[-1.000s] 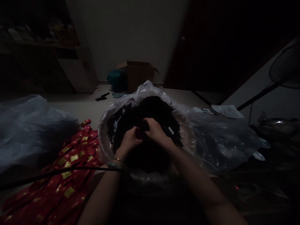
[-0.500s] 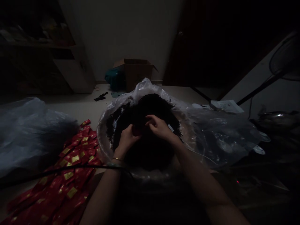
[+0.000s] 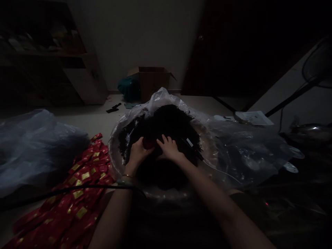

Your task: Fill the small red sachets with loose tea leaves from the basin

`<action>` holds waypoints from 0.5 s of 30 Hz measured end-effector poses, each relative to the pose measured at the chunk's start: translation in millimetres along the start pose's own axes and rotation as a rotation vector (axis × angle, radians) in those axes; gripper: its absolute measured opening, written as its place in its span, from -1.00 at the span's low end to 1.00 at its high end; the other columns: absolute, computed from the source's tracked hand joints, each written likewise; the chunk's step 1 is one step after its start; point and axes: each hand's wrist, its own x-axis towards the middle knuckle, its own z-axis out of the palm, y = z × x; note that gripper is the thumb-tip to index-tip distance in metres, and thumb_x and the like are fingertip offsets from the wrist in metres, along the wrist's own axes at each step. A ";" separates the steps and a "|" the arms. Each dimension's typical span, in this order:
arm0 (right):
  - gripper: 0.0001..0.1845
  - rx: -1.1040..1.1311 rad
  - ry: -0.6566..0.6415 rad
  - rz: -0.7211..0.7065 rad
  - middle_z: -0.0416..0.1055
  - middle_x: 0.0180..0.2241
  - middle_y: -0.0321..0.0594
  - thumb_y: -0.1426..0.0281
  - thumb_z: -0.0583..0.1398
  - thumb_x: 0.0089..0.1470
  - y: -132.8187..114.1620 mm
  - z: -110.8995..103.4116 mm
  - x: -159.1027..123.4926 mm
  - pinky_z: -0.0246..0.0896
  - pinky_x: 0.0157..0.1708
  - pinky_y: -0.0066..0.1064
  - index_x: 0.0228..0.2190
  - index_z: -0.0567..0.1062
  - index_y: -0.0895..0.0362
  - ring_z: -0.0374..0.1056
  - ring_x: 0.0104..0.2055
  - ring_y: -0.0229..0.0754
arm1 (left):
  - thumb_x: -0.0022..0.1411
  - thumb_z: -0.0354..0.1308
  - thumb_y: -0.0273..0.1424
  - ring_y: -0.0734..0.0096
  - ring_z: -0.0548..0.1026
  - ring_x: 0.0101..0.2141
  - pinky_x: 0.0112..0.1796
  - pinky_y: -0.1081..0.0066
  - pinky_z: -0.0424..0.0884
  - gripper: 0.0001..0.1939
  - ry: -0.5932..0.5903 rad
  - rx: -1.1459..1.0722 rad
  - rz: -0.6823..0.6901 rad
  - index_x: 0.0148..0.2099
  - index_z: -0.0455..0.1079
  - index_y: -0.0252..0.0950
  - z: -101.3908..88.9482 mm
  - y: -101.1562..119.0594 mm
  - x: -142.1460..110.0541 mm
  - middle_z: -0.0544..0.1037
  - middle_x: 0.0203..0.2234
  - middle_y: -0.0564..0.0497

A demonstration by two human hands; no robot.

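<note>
In dim light, a heap of dark loose material lies in a big clear plastic bag before me. My left hand is curled round a small red packet held over the heap. My right hand rests on the dark heap right beside the packet, its fingers bent down into the material; what they hold, if anything, I cannot make out. A bracelet sits on my left wrist. A small black tool with a white label lies on the heap just right of my right hand.
Several red and gold packets are piled at the lower left, crossed by a black cable. Another plastic bag lies at the left. A cardboard box stands by the far wall, a fan stand and papers at the right.
My right hand has dropped from a raised pinch down onto the heap beside the packet. My left hand has stayed on the red packet, which now shows more clearly.
</note>
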 end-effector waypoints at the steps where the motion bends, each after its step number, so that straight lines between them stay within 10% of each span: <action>1: 0.10 0.013 -0.048 -0.007 -0.16 0.30 0.11 0.07 0.41 -0.36 -2.2 -2.7 7.8 -0.09 0.10 0.15 0.20 0.13 0.00 -0.13 0.26 0.35 | -0.03 0.26 -0.27 0.31 0.50 -0.35 -0.35 0.43 0.34 -0.71 0.003 0.005 0.006 -0.26 0.34 -0.25 -0.7 -0.5 0.8 0.55 -0.39 0.01; 8: -0.55 0.065 -0.040 -0.145 0.39 -0.10 0.07 0.41 0.28 -0.12 -14.9 -9.1 15.2 0.30 -0.23 -0.19 -0.11 0.47 0.14 0.37 -0.10 0.11 | -0.05 0.26 -0.24 0.33 0.47 -0.40 -0.40 0.45 0.30 -0.71 0.002 0.040 0.006 -0.30 0.32 -0.26 -4.5 0.9 2.0 0.52 -0.45 0.03; 15: -0.76 0.171 0.083 -0.068 0.51 -0.28 -0.21 0.51 0.20 -0.08 23.2 -44.2 -6.0 0.27 -0.31 -0.38 -0.31 0.53 0.05 0.44 -0.24 -0.10 | -0.08 0.29 -0.32 0.35 0.46 -0.37 -0.37 0.44 0.32 -0.66 -0.075 0.043 0.045 -0.22 0.32 -0.24 -2.0 5.0 0.2 0.52 -0.38 0.04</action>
